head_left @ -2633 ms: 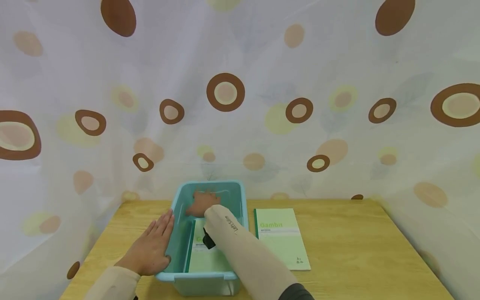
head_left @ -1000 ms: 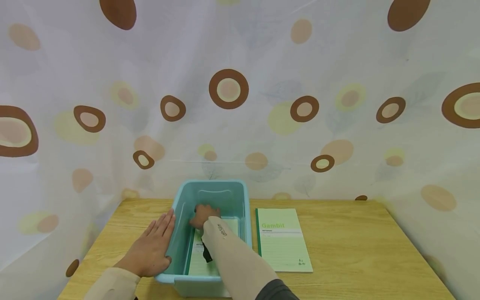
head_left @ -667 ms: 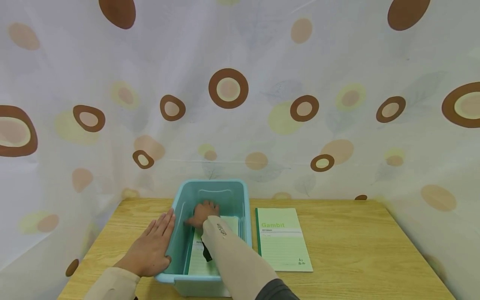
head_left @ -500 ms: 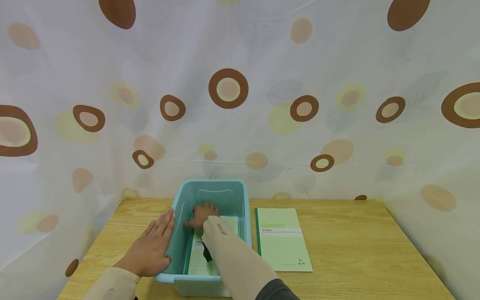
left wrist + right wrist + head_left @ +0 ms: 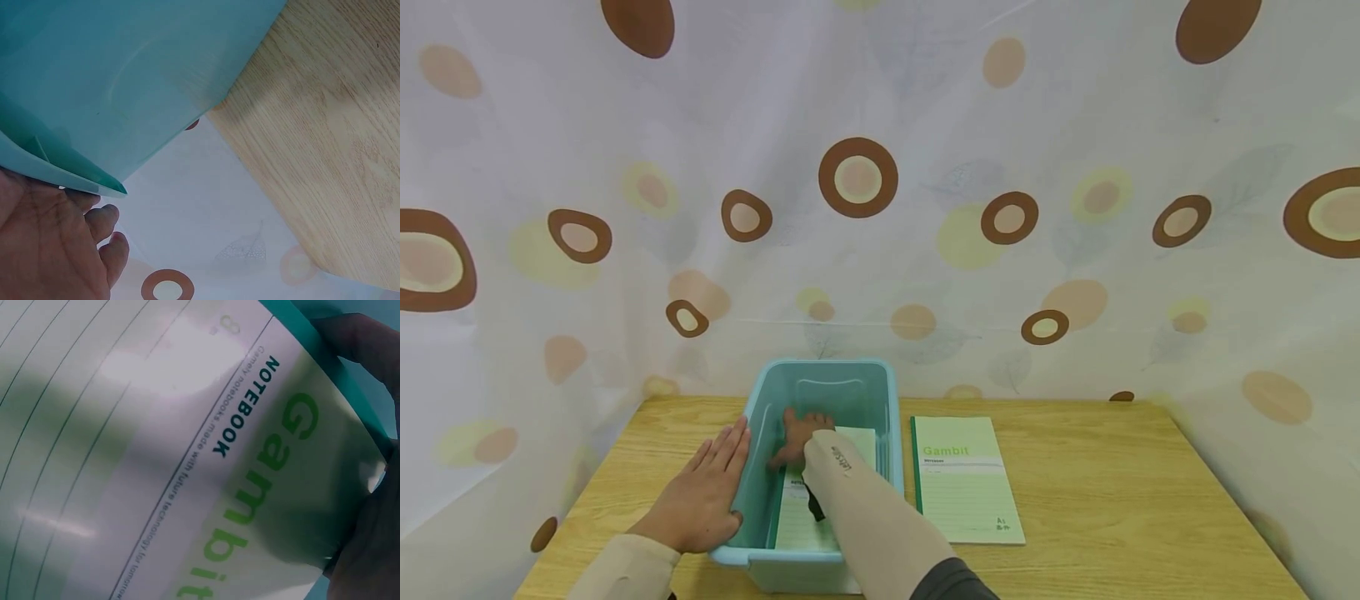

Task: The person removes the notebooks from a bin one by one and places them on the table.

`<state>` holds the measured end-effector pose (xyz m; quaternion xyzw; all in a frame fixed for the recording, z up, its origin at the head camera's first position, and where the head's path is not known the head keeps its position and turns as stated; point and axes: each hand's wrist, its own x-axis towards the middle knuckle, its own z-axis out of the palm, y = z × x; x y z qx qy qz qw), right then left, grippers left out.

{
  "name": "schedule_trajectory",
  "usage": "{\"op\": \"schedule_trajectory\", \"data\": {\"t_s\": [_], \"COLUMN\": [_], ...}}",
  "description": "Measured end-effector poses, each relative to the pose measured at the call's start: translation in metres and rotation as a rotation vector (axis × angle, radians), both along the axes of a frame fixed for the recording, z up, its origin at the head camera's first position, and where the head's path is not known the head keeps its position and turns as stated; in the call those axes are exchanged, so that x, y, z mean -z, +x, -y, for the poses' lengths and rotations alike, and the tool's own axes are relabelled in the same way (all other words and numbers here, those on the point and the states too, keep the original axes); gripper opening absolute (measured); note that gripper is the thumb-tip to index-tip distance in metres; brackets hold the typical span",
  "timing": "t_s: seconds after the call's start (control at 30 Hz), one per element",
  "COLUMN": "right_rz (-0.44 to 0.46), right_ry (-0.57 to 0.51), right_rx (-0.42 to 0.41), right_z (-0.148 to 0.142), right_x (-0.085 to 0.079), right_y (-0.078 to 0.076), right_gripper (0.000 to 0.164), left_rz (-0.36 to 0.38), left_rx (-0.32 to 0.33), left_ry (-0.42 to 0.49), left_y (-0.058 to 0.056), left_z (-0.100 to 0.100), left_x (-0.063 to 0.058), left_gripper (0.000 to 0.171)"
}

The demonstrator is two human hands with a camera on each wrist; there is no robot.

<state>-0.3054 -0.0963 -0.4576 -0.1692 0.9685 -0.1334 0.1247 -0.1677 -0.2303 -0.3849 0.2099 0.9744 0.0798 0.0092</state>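
A light blue plastic bin (image 5: 763, 557) stands on the table, with a pale green notebook (image 5: 805, 533) lying inside it. My left hand (image 5: 696, 500) lies with straight fingers along the bin's left rim; in the left wrist view its fingers (image 5: 114, 253) show just outside that rim. My right hand (image 5: 801, 437) reaches into the bin at the notebook's upper left corner. In the right wrist view, the thumb (image 5: 362, 337) is straight beside the green spine. The other fingers are at the notebook's top edge, their tips hidden.
A second notebook (image 5: 966, 479) marked "Gambit" lies on the wooden table (image 5: 1112, 500), just right of the bin. Behind the table hangs a patterned curtain (image 5: 880, 275).
My right hand has moved slightly nearer in the bin, and its curled fingers have spread. The top edge of the notebook in the bin has risen a little. My left hand stays put.
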Motion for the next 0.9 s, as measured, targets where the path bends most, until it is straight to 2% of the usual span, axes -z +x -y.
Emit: {"op": "schedule_trajectory", "data": {"t_s": [0.23,0.63,0.9], "right_rz": [-0.039,-0.118,-0.173], "right_ry": [0.057,0.050,0.070], "right_rx": [-0.015,0.000,0.010], "right_z": [0.002,0.004,0.004], "right_x": [-0.002,-0.010,-0.014], "right_y": [0.001,0.002,0.005], "right_gripper": [0.070,0.070,0.059], "left_rz": [0.009,0.028,0.031], "left_rx": [0.000,-0.007,-0.011], "left_ry": [0.001,0.007,0.003], "left_y": [0.000,0.000,0.001], "left_z": [0.000,-0.001,-0.002], "left_x": [-0.001,-0.003,-0.003], "left_gripper": [0.082,0.082,0.082]}}
